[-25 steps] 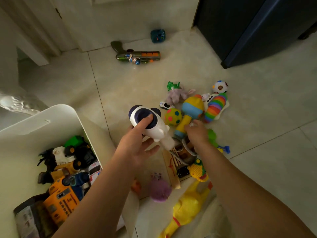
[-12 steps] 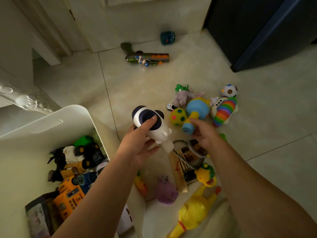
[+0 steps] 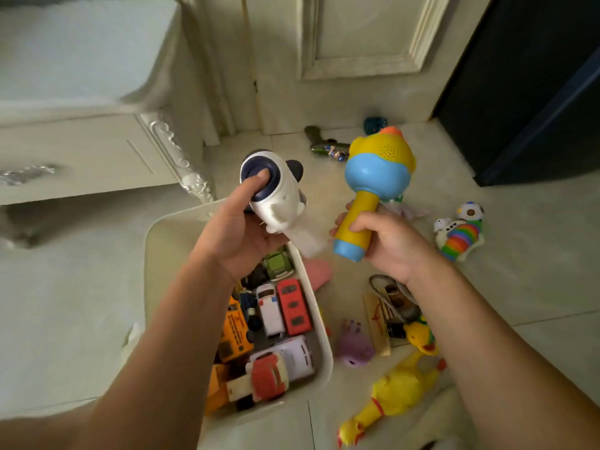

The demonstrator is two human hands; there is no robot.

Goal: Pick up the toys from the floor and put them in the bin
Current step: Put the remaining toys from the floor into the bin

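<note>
Your left grip (image 3: pixel 240 235) is wrapped round the white-and-navy panda toy (image 3: pixel 276 196), thumb pressed flat on its dark round face and fingers curled underneath. That toy hangs right over the far corner of the bin (image 3: pixel 324 345). The open mouth lies straight below and a touch back toward you, so this is the hand nearer the drop. Your right grip (image 3: pixel 386 241) is closed round the yellow handle of the toy microphone (image 3: pixel 373 177), low down near the blue end cap. Its long axis runs up and away from you, with the fat blue-and-yellow head on top and leaning slightly right. Here's the relation that counts: the microphone sits to the right of the bin's right wall, over bare floor (image 3: pixel 519 287) and not over the opening, so it looks to need a sweep left before you let go. I'd say the panda can go in with little more than a lowering of the wrist. Inside, the red bus (image 3: pixel 293 306) and the white ambulance (image 3: pixel 269 311) already lie packed side by side among other vehicles, so room looks tighter at the near end. On the floor the yellow rubber chicken (image 3: pixel 396 391), the purple toy (image 3: pixel 354 350), the rainbow toy (image 3: pixel 461 237) and the toy gun (image 3: pixel 328 147) are all yet to be collected, so plenty of the job looks left.
</note>
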